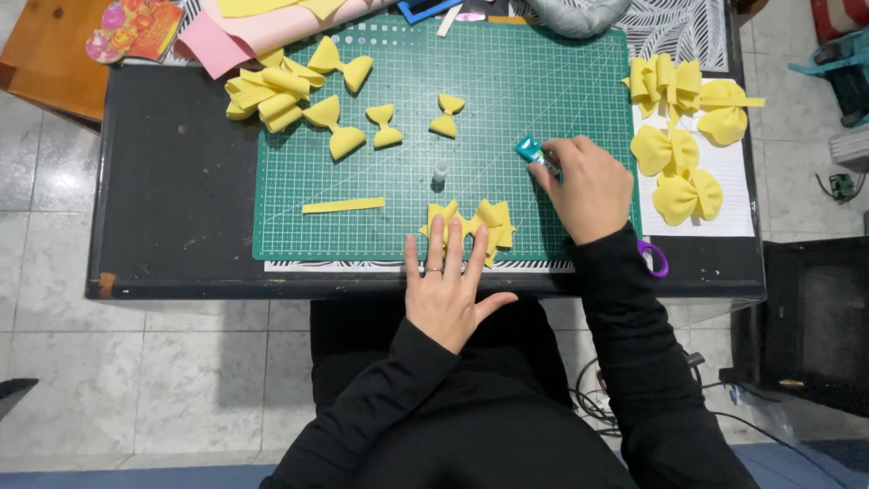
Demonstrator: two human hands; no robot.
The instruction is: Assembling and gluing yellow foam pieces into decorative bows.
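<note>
My left hand (446,288) lies flat, fingers spread, pressing a folded yellow bow piece (475,224) onto the green cutting mat (507,100) near its front edge. To the right, my right hand (586,186) is closed around a small teal tube (529,150), whose end sticks out past my fingers. A small clear cap (441,170) stands upright on the mat between the two hands. A flat yellow strip (343,206) lies to the left of the pressed piece.
Several small yellow bow shapes (328,112) lie at the mat's upper left, next to a heap of yellow pieces (264,93). Finished yellow bows (681,136) rest on white paper at the right. Purple scissor handles (654,257) peek out by my right forearm. Pink sheets (237,34) lie at the back.
</note>
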